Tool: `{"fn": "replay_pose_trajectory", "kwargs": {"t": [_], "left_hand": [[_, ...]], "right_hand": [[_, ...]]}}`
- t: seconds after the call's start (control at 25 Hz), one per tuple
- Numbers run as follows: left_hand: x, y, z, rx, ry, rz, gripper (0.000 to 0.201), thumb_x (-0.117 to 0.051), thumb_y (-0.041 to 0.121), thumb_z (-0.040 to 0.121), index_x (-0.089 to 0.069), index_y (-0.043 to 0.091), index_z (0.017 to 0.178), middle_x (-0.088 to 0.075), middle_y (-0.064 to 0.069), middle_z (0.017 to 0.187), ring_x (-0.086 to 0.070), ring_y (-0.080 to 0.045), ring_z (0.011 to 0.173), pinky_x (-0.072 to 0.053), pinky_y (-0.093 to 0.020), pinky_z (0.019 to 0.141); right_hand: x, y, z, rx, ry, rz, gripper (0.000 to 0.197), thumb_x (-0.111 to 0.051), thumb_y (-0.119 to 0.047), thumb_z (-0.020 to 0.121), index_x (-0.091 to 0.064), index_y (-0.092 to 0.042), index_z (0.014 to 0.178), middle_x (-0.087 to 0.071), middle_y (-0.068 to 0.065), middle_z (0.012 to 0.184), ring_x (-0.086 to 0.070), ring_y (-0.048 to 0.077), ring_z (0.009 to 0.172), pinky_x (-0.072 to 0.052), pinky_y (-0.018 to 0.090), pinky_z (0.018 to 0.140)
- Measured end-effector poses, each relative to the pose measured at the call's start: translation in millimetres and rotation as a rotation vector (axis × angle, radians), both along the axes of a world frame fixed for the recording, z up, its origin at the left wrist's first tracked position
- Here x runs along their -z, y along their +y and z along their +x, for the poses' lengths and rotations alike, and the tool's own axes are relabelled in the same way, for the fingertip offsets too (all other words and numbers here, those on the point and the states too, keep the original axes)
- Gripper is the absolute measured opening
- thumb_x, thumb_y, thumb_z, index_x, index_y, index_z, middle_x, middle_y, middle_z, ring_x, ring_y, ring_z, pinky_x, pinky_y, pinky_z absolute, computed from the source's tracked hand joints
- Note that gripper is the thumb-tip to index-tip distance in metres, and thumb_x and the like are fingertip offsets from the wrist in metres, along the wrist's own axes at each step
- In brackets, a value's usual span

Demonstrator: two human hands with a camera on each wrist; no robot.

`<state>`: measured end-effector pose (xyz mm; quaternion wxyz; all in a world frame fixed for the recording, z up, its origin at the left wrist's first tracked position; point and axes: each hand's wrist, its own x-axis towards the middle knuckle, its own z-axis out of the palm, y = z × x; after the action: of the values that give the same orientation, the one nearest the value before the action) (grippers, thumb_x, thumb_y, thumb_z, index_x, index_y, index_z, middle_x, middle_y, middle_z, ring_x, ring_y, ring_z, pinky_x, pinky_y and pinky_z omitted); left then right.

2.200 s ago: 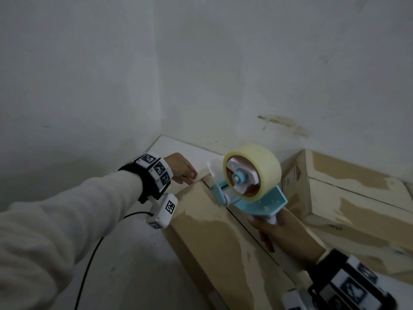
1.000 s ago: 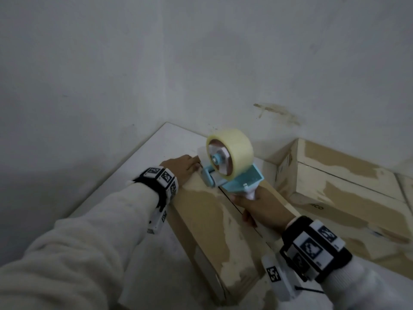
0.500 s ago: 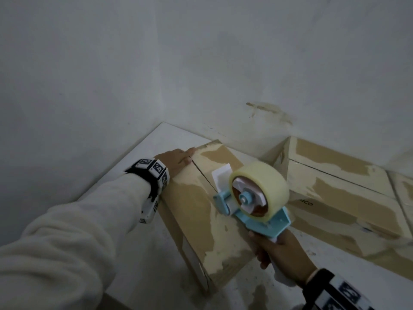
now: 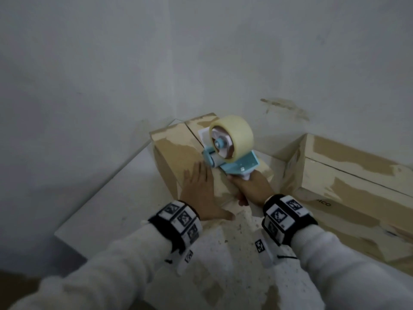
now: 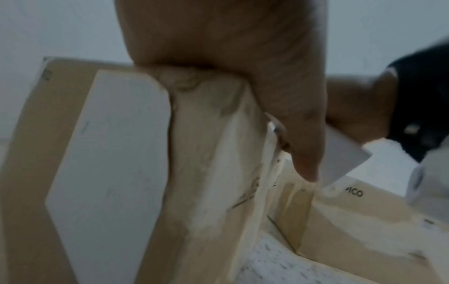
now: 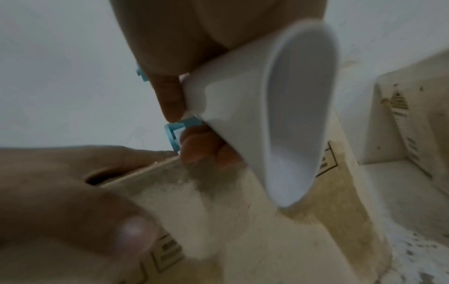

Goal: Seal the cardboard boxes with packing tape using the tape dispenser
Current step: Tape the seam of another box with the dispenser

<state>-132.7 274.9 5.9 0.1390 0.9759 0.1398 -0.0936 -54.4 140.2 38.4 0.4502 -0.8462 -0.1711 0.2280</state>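
Note:
A long cardboard box [image 4: 176, 151] lies in the corner of the white table, its top seam running away from me. The light blue tape dispenser [image 4: 234, 163] with its pale tape roll [image 4: 232, 136] sits over the near end of that seam. My right hand [image 4: 251, 186] grips the white handle [image 6: 264, 115], fingers curled round it. My left hand [image 4: 200, 190] lies flat on the box's near end with straight fingers, just left of the dispenser's nose. Its thumb [image 5: 305, 153] hangs down the front face. In the left wrist view the box [image 5: 209, 173] carries a white label [image 5: 109, 153].
A second, larger cardboard box [image 4: 348, 182] lies to the right, close beside the first; it shows in the right wrist view too [image 6: 413, 123]. Walls close in behind and to the left. The table [image 4: 125, 198] has bare surface left of the box, with its edge near my left sleeve.
My right hand drew the dispenser from the box's far end along the seam to its near end. My left hand left the far corner and now lies flat on the near end.

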Motion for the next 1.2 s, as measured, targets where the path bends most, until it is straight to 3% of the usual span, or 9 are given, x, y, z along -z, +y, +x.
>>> {"fn": "replay_pose_trajectory", "kwargs": {"t": [0.16,0.44,0.52,0.64,0.76,0.88,1.04,1.2], "left_hand": [[9,-11,3,-0.109,-0.057,0.080,0.124,-0.047,0.081,0.066,0.011,0.009,0.149,0.010,-0.013,0.158,0.009,-0.029,0.146,0.001,-0.053,0.117],[9,-12,3,-0.134,-0.081,0.075,0.122,-0.048,0.081,0.065,0.003,0.010,0.150,0.003,-0.013,0.159,0.006,-0.030,0.147,0.000,-0.053,0.118],[5,-13,1,-0.142,-0.074,0.081,0.122,-0.048,0.080,0.066,0.004,0.007,0.149,0.005,-0.014,0.159,0.006,-0.031,0.147,-0.001,-0.052,0.118],[4,-19,-1,-0.130,-0.059,0.115,0.118,-0.051,0.076,0.069,0.007,0.012,0.149,0.011,-0.014,0.158,0.009,-0.034,0.146,0.000,-0.053,0.118],[-3,-16,7,-0.003,-0.068,0.111,0.112,-0.057,0.067,0.071,0.008,0.022,0.150,0.016,-0.006,0.158,0.012,-0.033,0.146,-0.003,-0.054,0.116],[-13,-6,23,0.281,-0.033,0.243,0.108,-0.058,0.066,0.071,0.002,0.025,0.151,0.009,-0.002,0.159,0.013,-0.028,0.146,0.002,-0.054,0.116],[-9,-4,35,0.448,-0.003,0.279,0.091,-0.053,0.058,0.079,-0.007,0.028,0.151,0.001,0.001,0.160,0.009,-0.023,0.146,0.009,-0.051,0.117],[-8,0,38,0.447,0.006,0.181,0.088,-0.056,0.055,0.080,-0.009,0.028,0.150,-0.003,0.001,0.160,0.001,-0.019,0.146,0.005,-0.046,0.118]], "right_hand": [[-1,-1,-5,0.057,0.034,0.030,0.019,-0.063,-0.033,0.084,-0.056,-0.019,0.073,-0.051,0.005,0.049,-0.045,0.017,0.036,-0.039,0.023,0.039],[-10,-44,-25,0.010,0.044,-0.050,0.017,-0.062,-0.030,0.086,-0.058,-0.014,0.082,-0.054,0.009,0.053,-0.049,0.014,0.039,-0.043,0.022,0.042],[-10,-63,-37,0.021,0.053,-0.026,0.013,-0.060,-0.023,0.088,-0.057,-0.012,0.080,-0.051,0.007,0.051,-0.046,0.009,0.034,-0.041,0.018,0.038],[-6,-82,-51,0.064,0.108,0.082,0.011,-0.062,-0.018,0.087,-0.058,-0.009,0.090,-0.051,0.006,0.047,-0.048,0.013,0.036,-0.044,0.023,0.041],[-4,-88,-48,0.030,0.129,0.077,0.018,-0.064,-0.023,0.086,-0.059,-0.010,0.097,-0.063,0.006,0.054,-0.060,0.019,0.046,-0.049,0.028,0.047],[-7,-86,-40,0.020,0.075,0.038,0.012,-0.068,-0.010,0.080,-0.061,-0.007,0.089,-0.065,0.009,0.071,-0.062,0.020,0.061,-0.052,0.031,0.056],[-10,-75,-38,0.108,0.166,0.029,0.012,-0.057,0.006,0.078,-0.052,-0.002,0.071,-0.052,0.013,0.060,-0.049,0.017,0.043,-0.041,0.028,0.046],[-14,-70,-38,0.117,0.127,0.080,0.015,-0.065,-0.004,0.080,-0.051,-0.004,0.073,-0.044,0.008,0.045,-0.039,0.012,0.029,-0.036,0.022,0.037]]}}
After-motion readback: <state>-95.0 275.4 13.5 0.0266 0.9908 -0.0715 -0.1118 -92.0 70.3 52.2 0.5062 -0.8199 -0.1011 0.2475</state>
